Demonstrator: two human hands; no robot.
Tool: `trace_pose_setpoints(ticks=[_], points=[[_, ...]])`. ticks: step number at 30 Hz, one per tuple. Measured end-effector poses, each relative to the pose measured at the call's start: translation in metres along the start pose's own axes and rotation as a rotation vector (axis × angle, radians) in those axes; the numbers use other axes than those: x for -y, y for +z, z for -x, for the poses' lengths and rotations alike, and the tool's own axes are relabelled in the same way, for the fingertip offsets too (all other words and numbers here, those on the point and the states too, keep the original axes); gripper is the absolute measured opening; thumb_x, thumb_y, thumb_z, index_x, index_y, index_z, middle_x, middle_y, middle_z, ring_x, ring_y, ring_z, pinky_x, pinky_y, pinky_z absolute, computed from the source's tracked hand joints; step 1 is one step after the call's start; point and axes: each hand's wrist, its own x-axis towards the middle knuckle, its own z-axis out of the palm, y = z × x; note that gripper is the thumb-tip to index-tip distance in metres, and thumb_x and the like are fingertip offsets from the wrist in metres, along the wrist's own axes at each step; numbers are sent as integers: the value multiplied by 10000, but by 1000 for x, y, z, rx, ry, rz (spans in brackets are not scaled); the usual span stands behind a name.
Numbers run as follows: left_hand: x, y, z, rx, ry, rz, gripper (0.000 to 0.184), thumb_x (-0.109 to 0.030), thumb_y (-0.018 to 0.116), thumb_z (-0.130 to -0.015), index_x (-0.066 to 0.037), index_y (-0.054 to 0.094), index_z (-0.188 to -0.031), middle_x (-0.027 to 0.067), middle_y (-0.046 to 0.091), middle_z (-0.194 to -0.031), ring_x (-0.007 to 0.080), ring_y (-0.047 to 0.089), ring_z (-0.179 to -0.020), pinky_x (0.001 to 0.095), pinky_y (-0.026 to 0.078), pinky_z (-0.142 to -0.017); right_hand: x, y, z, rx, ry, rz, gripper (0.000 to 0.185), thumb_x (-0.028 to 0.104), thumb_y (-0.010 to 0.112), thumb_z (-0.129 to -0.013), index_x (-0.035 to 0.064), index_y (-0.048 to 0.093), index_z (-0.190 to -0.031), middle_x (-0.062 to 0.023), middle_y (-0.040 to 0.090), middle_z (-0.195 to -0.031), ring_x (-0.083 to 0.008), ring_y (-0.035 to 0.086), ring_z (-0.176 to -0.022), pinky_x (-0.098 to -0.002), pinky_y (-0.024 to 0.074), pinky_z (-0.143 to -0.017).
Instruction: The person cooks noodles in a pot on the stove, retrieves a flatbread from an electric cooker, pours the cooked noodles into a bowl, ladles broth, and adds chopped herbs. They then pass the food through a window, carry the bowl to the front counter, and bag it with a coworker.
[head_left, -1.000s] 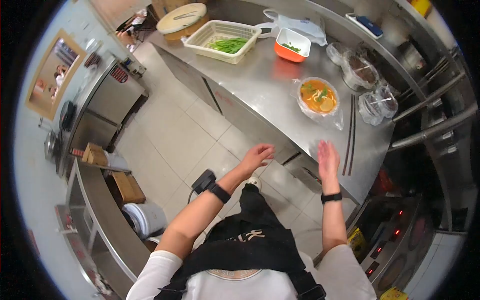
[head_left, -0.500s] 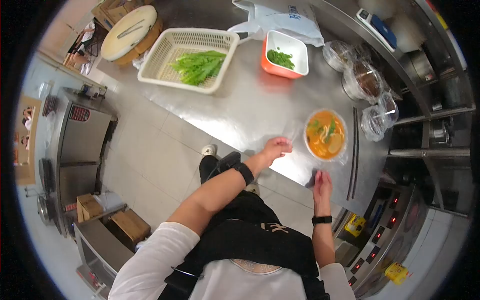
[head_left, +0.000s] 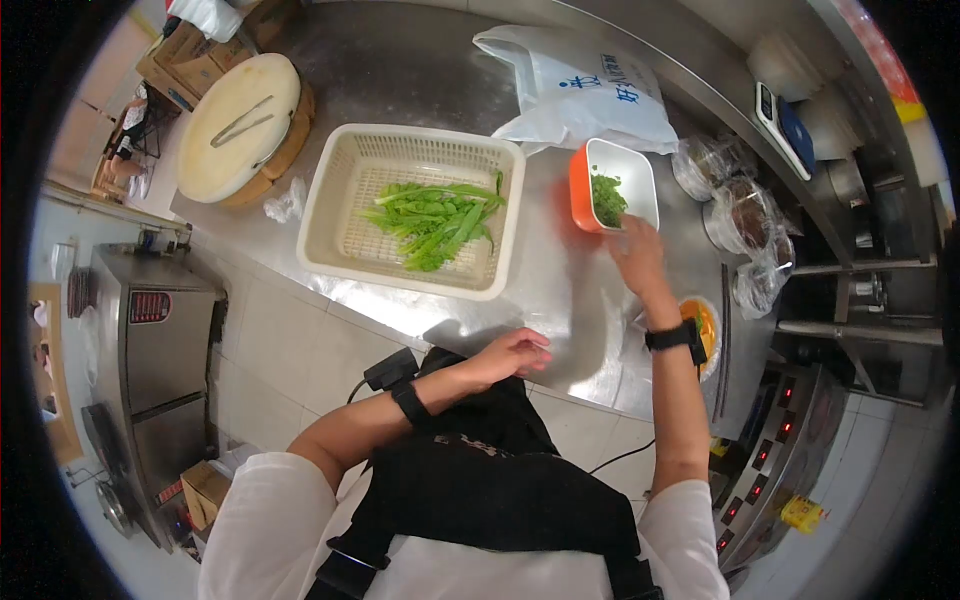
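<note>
My right hand reaches to the near rim of an orange bowl with a white inside. Chopped green herbs lie in that bowl, right by my fingertips. Blur hides whether those fingers pinch anything. Under my right wrist, a bowl of orange soup is partly covered from view. My left hand hovers at the counter's front edge, loosely bent and holding nothing. Beyond it stands a cream plastic basket holding leafy greens.
A white plastic bag lies behind the orange bowl. Plastic-wrapped containers line the right side. Dark chopsticks rest beside the soup. Tongs sit on a round board at far left. A scale is on the shelf.
My right hand has moved forward from beside the soup to the orange bowl. My left hand has drawn back leftward. The view has shifted, so the counter items appear lower.
</note>
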Motion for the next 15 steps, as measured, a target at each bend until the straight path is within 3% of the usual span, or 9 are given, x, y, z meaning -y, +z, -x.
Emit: trace_pose_setpoints(ticks=[2, 6, 8, 9, 11, 13, 15], points=[[-12, -4, -5, 21, 27, 45, 306, -191, 461, -853, -122, 419, -1149, 40, 515, -1097, 127, 502, -956, 283, 390, -794, 3, 16, -12, 419, 9, 84, 331, -2, 535, -690, 30, 530, -1020, -164, 541, -958, -309, 522, -881, -364, 418, -795], [-19, -6, -31, -91, 203, -15, 497, -108, 494, -819, -118, 283, -1268, 90, 382, -1234, 180, 457, -1035, 319, 375, -862, 26, 27, -13, 465, -19, -92, 331, 2, 534, -709, 33, 526, -1038, -166, 539, -955, -293, 526, -897, -340, 423, -788], [-24, -4, -38, -137, 266, 22, 592, -80, 507, -803, -117, 211, -1315, 109, 319, -1289, 207, 438, -1067, 330, 366, -886, 38, 24, -14, 595, -3, -485, 330, 4, 535, -723, 27, 520, -1052, -163, 543, -962, -294, 527, -891, -331, 429, -774], [-26, -4, -41, -187, 251, 8, 674, -61, 512, -790, -134, 123, -1335, 128, 257, -1321, 233, 416, -1097, 336, 360, -900, 33, 27, -15, 601, -7, -492, 330, 4, 535, -723, 27, 520, -1052, -163, 543, -962, -294, 527, -891, -331, 429, -774], [-24, -5, -46, -247, 223, 0, 761, -41, 517, -777, -150, 36, -1356, 148, 196, -1353, 259, 393, -1128, 343, 353, -914, 6, 37, -10, 481, 190, -582, 387, 12, 568, -712, 27, 496, -1092, -166, 538, -999, -300, 523, -900, -319, 425, -783], [-15, -7, -55, -301, 370, 54, 842, -24, 517, -767, -201, -60, -1354, 172, 143, -1370, 275, 370, -1156, 346, 366, -904, -27, 68, 6, 456, 184, -471, 429, 27, 600, -689, 27, 486, -1102, -165, 530, -1019, -300, 522, -906, -322, 425, -788], [-16, -9, -53, -299, 354, 39, 849, -9, 508, -764, -217, -67, -1352, 175, 145, -1369, 269, 391, -1138, 338, 373, -897, -24, 81, 15, 462, 88, -142, 532, 75, 685, -613, 16, 473, -1097, -164, 509, -1041, -313, 513, -925, -346, 427, -792]])
